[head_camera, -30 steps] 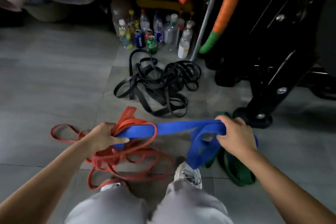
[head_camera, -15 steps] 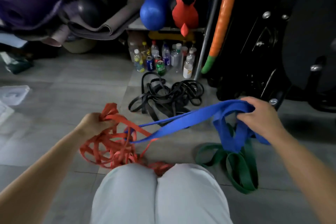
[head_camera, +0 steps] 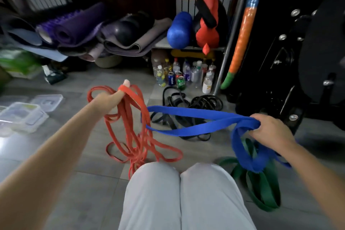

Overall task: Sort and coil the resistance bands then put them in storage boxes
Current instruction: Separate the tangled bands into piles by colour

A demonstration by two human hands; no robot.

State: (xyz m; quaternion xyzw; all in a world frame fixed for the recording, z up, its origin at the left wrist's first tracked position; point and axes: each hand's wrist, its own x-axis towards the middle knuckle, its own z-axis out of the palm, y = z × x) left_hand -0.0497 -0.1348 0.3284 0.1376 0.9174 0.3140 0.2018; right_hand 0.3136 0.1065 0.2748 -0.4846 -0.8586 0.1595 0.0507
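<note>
My left hand [head_camera: 110, 100] grips a bunch of thin red bands [head_camera: 138, 136] and holds them up; their loops hang to the floor in front of my knees. My right hand [head_camera: 268, 129] grips a wide blue band [head_camera: 186, 122]. The blue band stretches left to the red bunch and looks threaded through it. More blue loops dangle below my right hand. Green bands [head_camera: 261, 188] lie on the floor under them. A tangle of black bands [head_camera: 188, 105] lies farther ahead. Clear plastic storage boxes [head_camera: 24, 115] sit on the floor at the left.
Bottles and cans [head_camera: 183, 77] stand under a shelf behind the black bands. Rolled mats [head_camera: 78, 30] pile up at the back left. A black exercise machine [head_camera: 298, 61] and a leaning orange foam bar [head_camera: 242, 31] fill the right. Grey tile floor [head_camera: 78, 183] spreads left of my knees.
My left hand rose and pulled the red bands up off the floor. My right hand drew the blue band to the right. The view tilted up, showing boxes and mats.
</note>
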